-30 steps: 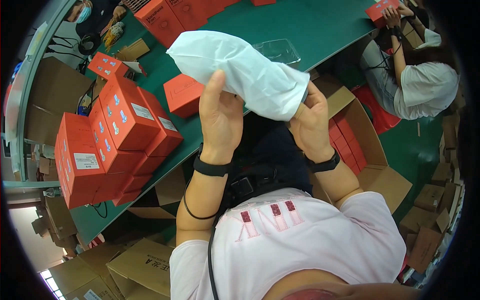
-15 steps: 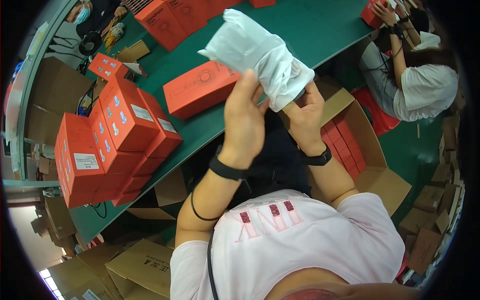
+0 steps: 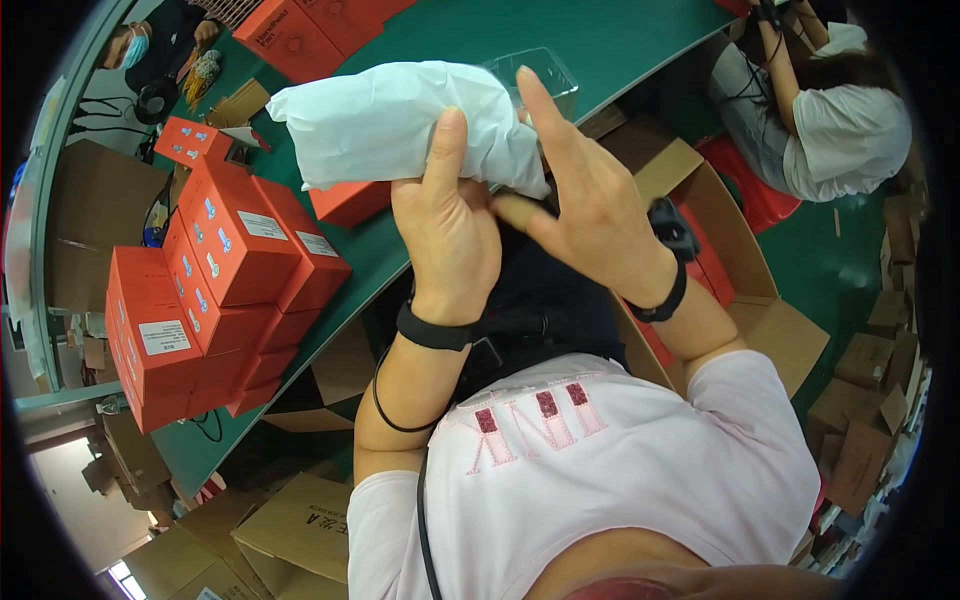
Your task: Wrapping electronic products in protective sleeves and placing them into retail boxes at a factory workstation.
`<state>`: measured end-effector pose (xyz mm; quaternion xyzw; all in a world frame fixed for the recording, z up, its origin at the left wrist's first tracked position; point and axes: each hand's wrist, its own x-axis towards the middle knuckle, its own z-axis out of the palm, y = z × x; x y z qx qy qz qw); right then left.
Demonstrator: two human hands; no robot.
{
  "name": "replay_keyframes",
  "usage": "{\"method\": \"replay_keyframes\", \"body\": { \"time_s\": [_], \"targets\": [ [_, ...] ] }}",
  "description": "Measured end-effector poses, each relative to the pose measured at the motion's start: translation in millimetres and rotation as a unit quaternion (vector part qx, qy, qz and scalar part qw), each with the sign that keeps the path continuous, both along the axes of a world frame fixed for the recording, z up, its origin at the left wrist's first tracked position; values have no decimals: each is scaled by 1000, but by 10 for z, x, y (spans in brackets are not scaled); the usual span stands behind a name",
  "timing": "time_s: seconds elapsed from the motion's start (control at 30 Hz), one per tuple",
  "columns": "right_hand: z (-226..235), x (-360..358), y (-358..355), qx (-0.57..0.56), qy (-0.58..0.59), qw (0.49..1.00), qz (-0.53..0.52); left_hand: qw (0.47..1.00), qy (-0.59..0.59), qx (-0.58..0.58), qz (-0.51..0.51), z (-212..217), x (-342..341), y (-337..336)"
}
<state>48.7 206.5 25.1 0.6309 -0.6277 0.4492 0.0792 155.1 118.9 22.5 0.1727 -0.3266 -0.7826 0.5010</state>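
Observation:
A soft white wrapped package [image 3: 370,125] is held above the green table, its contents hidden by the wrapping. My left hand [image 3: 445,230] is closed around it from below, with the thumb pressed on its front. Beside the package's crumpled right end, my right hand [image 3: 600,215] has its fingers stretched out and apart. Its thumb area is slightly blurred, close to the wrapping. Underneath the package lies a red-orange box [image 3: 347,203], mostly covered from sight. A clear plastic tray [image 3: 552,72] shows behind the package's right end.
Stacked red-orange boxes [image 3: 230,250] stand on the green table [image 3: 620,40] at the left, with more boxes [image 3: 290,40] at the back. An open carton [image 3: 765,310] holding red boxes is at my right. Co-workers sit at far left and far right.
The package has turned from a slant to nearly level and shifted left. My right hand has let go of its end and spread its fingers. The clear tray has come into fuller view.

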Motion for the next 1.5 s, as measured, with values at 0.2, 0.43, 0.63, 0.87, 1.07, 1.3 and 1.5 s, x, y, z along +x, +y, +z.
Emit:
{"method": "replay_keyframes", "body": {
  "time_s": [0.2, 0.43, 0.63, 0.87, 1.07, 1.3, 1.5],
  "targets": [
    [-108, -53, -26, 48, -150, 985, 70, 998, -1, 24, -53, -38, 108, -79],
    [-14, -201, -3, 170, -113, 973, 112, 996, -45, 41, -69, -56, 164, -74],
    [30, -154, 25, 8, -271, 941, 200, 981, 57, 152, -102, 24, 279, -179],
    [-395, -16, -102, 196, -814, 396, 377, 958, 104, -112, -243, -56, 363, -296],
    [-14, -40, 312, 299, -646, 597, 370, 713, -322, -602, -160, 152, 375, 39],
    [-302, -545, 153, 426, -547, 543, 474, 574, -307, -753, -100, -137, 368, 198],
    [245, -766, -130, 412, -244, 779, 404, 558, -328, -759, 67, 8, 303, -102]
  ]
}}
